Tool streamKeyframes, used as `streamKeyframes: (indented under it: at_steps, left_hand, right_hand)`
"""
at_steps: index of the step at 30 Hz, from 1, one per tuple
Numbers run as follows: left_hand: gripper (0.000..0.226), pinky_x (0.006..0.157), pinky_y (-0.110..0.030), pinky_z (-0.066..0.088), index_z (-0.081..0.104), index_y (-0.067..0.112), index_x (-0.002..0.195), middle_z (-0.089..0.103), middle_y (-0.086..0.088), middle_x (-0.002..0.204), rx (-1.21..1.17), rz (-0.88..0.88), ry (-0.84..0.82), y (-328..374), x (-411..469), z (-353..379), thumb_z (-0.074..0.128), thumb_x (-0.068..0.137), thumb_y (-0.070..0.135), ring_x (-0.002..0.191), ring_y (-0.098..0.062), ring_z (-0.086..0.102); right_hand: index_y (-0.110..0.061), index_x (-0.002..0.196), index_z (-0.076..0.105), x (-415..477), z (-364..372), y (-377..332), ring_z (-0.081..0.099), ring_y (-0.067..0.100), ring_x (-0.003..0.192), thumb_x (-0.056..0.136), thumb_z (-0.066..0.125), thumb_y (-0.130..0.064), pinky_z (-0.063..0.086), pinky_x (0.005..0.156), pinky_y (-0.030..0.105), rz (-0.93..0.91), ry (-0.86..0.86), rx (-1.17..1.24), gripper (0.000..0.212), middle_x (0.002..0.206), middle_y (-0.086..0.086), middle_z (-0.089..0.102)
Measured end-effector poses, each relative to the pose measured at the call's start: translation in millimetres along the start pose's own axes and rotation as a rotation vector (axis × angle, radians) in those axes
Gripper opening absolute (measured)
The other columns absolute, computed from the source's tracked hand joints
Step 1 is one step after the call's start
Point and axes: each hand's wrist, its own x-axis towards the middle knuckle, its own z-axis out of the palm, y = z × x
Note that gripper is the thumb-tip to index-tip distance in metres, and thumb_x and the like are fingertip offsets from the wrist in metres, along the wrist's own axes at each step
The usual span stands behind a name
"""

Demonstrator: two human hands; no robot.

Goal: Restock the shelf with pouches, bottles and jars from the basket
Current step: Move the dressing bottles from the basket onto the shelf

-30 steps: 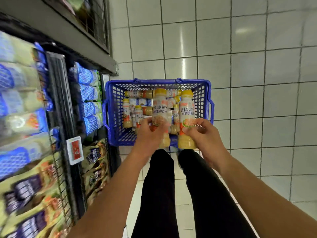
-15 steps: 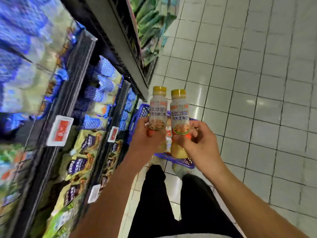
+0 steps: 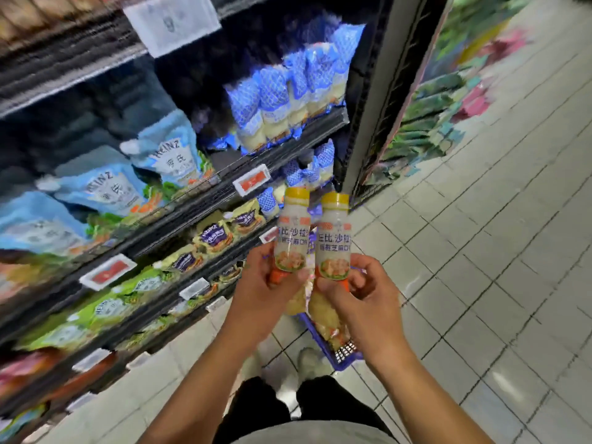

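I hold two dressing bottles upright, side by side, in front of the shelf. The left bottle [image 3: 292,232] has a yellow cap and white label; my left hand [image 3: 266,293] grips its lower part. My right hand [image 3: 365,302] grips the lower half of the right bottle [image 3: 333,238], which looks the same. The blue basket [image 3: 333,350] sits on the floor below my hands, mostly hidden by them; only a corner shows. The black shelf unit [image 3: 198,200] fills the left side, stocked with pouches.
Light blue Heinz pouches [image 3: 105,187] lie on an upper shelf, blue-netted white packs [image 3: 288,94] further right, yellow and purple pouches [image 3: 217,235] lower down. Red price tags [image 3: 251,184] line the shelf edges. Grey tiled floor [image 3: 480,283] spreads to the right. Another rack [image 3: 426,110] stands beyond.
Both hands lifted the two bottles out of the basket and brought them up. My view swung left and up, from the basket and floor to the shelf.
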Motion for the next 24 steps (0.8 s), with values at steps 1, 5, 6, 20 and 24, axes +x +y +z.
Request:
streamKeyframes:
  at_steps: [1,5,6,20,24]
  left_hand:
    - [0.044,0.080,-0.027,0.058,0.054,0.015,0.122,0.075,0.001,0.104,-0.023,0.012,0.039,1,-9,-10,0.072,0.084,0.001,0.096,-0.013,0.071]
    - [0.042,0.073,-0.022,0.057,0.055,0.025,0.115,0.076,0.011,0.096,-0.089,0.065,0.183,4,-46,-54,0.072,0.085,0.001,0.090,-0.007,0.071]
    - [0.042,0.072,-0.021,0.057,0.054,0.025,0.114,0.076,0.012,0.095,-0.097,0.078,0.218,4,-55,-65,0.072,0.085,0.000,0.087,-0.006,0.071]
    - [0.042,0.066,-0.021,0.056,0.055,0.026,0.117,0.076,0.006,0.099,-0.242,0.217,0.708,-34,-244,-252,0.075,0.084,0.011,0.088,-0.008,0.072]
    - [0.042,0.065,-0.020,0.055,0.054,0.023,0.119,0.076,0.006,0.097,-0.263,0.243,0.832,-51,-307,-298,0.075,0.085,0.010,0.085,-0.009,0.072]
  right_hand:
    - [-0.030,0.098,0.067,-5,9,-3,0.070,0.019,0.078,0.064,0.086,-0.026,0.060,0.067,0.034,-0.001,-0.041,-0.012,0.039,0.085,0.008,0.076]
    - [-0.020,0.108,0.064,-24,48,-10,0.072,0.022,0.083,0.061,0.085,-0.035,0.060,0.070,0.038,-0.010,-0.216,-0.081,0.053,0.090,0.008,0.077]
    - [-0.018,0.109,0.064,-29,59,-11,0.072,0.020,0.082,0.061,0.084,-0.036,0.058,0.069,0.034,-0.015,-0.258,-0.094,0.055,0.090,0.007,0.077]
    - [-0.039,0.095,0.069,-183,239,30,0.072,0.015,0.084,0.073,0.084,0.002,0.059,0.075,0.034,-0.117,-0.765,-0.195,0.049,0.092,0.000,0.078]
    - [-0.045,0.093,0.070,-245,283,44,0.074,0.012,0.085,0.072,0.086,-0.004,0.060,0.071,0.028,-0.141,-0.906,-0.200,0.049,0.094,-0.004,0.078]
